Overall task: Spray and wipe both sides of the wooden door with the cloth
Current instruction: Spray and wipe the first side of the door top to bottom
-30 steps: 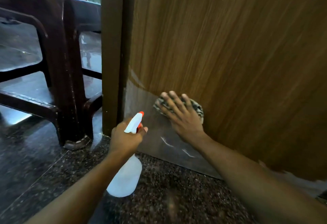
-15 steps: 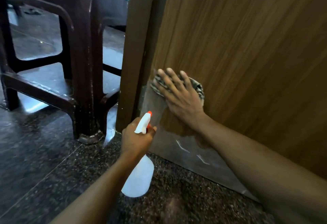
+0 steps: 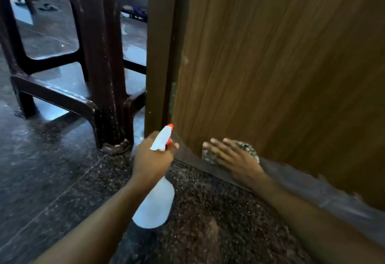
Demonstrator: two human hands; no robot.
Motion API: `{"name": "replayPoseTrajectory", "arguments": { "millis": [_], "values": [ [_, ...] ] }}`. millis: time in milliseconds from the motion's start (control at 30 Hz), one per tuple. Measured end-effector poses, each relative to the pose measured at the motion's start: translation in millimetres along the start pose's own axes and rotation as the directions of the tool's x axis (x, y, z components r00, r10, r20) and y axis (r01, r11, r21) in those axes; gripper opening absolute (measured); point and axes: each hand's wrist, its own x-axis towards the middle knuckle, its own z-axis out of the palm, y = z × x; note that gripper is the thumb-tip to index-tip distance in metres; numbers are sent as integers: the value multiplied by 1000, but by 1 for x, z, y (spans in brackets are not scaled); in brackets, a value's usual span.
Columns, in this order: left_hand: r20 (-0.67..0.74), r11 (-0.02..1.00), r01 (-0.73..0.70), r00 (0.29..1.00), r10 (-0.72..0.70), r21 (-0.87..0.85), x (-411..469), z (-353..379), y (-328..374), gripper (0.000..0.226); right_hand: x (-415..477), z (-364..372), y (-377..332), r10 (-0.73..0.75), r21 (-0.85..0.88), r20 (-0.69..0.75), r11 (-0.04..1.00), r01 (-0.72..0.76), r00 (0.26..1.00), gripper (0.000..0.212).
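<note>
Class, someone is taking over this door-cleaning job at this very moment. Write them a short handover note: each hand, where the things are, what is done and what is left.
Left hand: grips the spray bottle by its neck, nozzle towards the door's lower corner.
Right hand: fingers straight, pressing the cloth flat against the door, just above the grey strip at its foot.
A dark chair stands close to the door's edge.
Done: wiping on this side has reached the bottom. How much higher up is clean cannot be told.
Left: probably finish this side, then spray and wipe the other side, which is not in view.
</note>
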Motion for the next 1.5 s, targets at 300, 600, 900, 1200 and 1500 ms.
{"name": "replayPoseTrajectory", "arguments": {
  "millis": [300, 600, 900, 1200, 1500],
  "values": [
    [33, 1000, 3, 999, -3, 10, -3, 6, -10, 16, 117, -39, -14, 157, 165, -94, 976, -140, 983, 64],
    [73, 1000, 13, 997, -12, -14, -9, 21, -7, 14, 0, 12, -32, 75, 130, -51, 989, -68, 996, 63],
    [207, 996, 26, 978, -7, -90, -37, 90, 24, 14, -27, -11, 21, 302, 181, -113, 943, -279, 947, 71],
    [212, 988, 40, 977, -7, -151, -45, 128, 42, 19, -154, 30, -3, -42, 82, 96, 996, 34, 994, 78],
    [253, 994, 46, 967, -19, -103, -64, 146, 56, 20, -131, 0, 43, 424, 234, -61, 886, -400, 904, 81]
  ]
}}
